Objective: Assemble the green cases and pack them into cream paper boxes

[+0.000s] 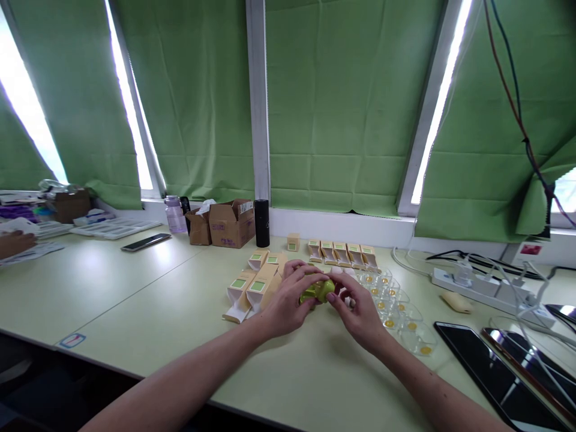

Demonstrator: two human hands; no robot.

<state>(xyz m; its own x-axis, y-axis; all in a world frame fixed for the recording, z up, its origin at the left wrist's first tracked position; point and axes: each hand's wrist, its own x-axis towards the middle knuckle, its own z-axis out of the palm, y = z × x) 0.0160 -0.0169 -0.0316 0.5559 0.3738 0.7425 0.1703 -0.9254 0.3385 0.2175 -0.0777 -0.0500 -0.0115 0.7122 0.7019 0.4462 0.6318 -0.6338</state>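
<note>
A small, shiny yellow-green object (323,291) with a rounded end is held above the table between both hands; its kind is unclear because fingers cover much of it. My left hand (290,297) grips it from the left, thumb and fingers closed round it. From the other side, my right hand (360,309) pinches its rounded end. Open kraft-paper boxes (265,282) with green labels lie just left of my left hand. Beside my right hand stand several clear plastic cup-like pieces (407,312) with yellow dots. Some small whitish items behind my right hand are partly hidden.
Behind the hands are a row of open small boxes (344,255) and one closed box (293,242). Cardboard cartons (231,225) and a black cylinder (261,223) stand farther back. Tablets (477,366) and a power strip (490,291) with cables lie right. Another person's hand (15,244) shows far left.
</note>
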